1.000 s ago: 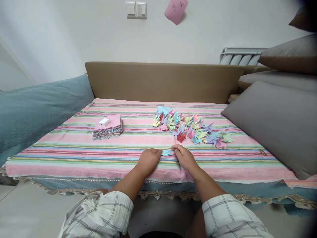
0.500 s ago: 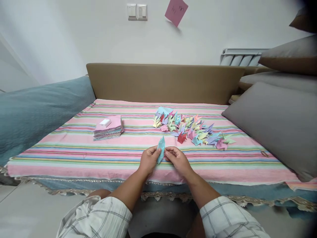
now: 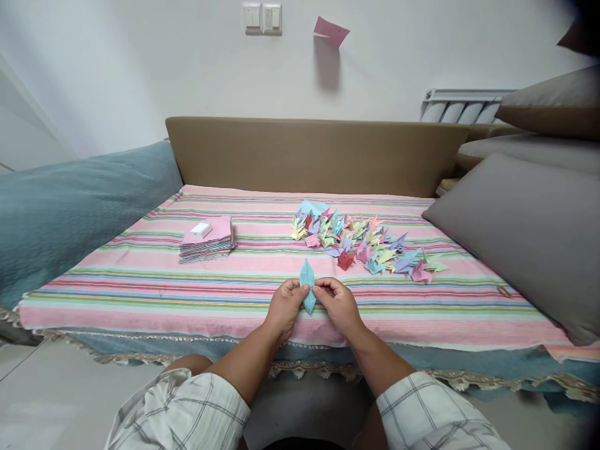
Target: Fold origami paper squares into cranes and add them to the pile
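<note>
A light blue piece of folded paper (image 3: 307, 275), shaped like a narrow diamond, is upright between my two hands above the striped cloth. My left hand (image 3: 287, 306) pinches its left edge, thumb on the near face. On the opposite edge, my right hand (image 3: 338, 307) is closed too, with thumb and forefinger at the paper's middle. The fingers behind the paper are partly hidden. Beyond my hands lies a spread of folded paper cranes (image 3: 360, 240) in many colours, with a red crane (image 3: 345, 259) nearest to me.
At left, a stack of coloured paper squares (image 3: 206, 249) carries a small white block (image 3: 201, 230). The striped cloth (image 3: 140, 284) covers a sofa seat with a brown backrest (image 3: 304, 156). Grey cushions (image 3: 525, 231) pile up at right; a blue armrest (image 3: 84, 206) bounds the left.
My right hand has come in to the blue paper and now grips its right edge. The paper has turned to show its face more broadly. The pink note on the wall has flapped upward.
</note>
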Motion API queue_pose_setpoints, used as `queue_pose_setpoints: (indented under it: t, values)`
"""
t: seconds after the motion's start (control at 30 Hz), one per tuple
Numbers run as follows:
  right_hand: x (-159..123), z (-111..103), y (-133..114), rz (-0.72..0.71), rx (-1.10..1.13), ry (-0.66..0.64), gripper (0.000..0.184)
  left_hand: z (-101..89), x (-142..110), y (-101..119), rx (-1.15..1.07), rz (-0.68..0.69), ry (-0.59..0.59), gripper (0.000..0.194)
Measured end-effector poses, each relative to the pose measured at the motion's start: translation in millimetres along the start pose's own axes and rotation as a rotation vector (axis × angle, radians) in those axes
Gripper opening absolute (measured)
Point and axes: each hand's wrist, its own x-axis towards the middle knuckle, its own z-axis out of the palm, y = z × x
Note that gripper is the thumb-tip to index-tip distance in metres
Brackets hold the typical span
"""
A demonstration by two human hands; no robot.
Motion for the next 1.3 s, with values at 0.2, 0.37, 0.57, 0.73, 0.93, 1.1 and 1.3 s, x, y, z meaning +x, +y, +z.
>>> queue_pose_setpoints:
  t: [0.2,0.37,0.57,0.73,0.93,1.1,1.3]
  values:
    - [-1.4,0.5,-2.0,-0.005,-0.002,-0.011,0.024,2.3,-3.5,2.1,-0.023,-0.039,-0.019,0.036]
    - [-4.5,1.4,-4.3,-0.063,-0.074,-0.005,0.021,0.9,-4.0,2.7,-0.081,-0.086,-0.014,0.034]
    - [-7.8,-0.1,-7.0,-0.206,-0.29,0.033,0.017,1.2,-4.7,1.6,-0.092,-0.096,0.004,0.034]
    - [-8.9,-0.9,-10.6,-0.403,-0.445,0.027,0.014,1.5,-6.4,0.3,-0.13,-0.092,0.003,0.033]
    - [-8.6,1.7,-8.5,-0.348,-0.447,-0.021,0.011,0.3,-6.5,-2.6,-0.121,-0.076,0.014,0.034]
    - [-5.1,-0.3,-3.7,-0.225,-0.402,-0.058,0.013,0.0,-6.6,-4.0,-0.075,-0.044,0.009,0.031]
    - [-4.7,-4.1,-9.2,-0.25,-0.466,-0.077,0.014,-1.1,-6.4,-5.0,-0.024,-0.005,0.004,0.03]
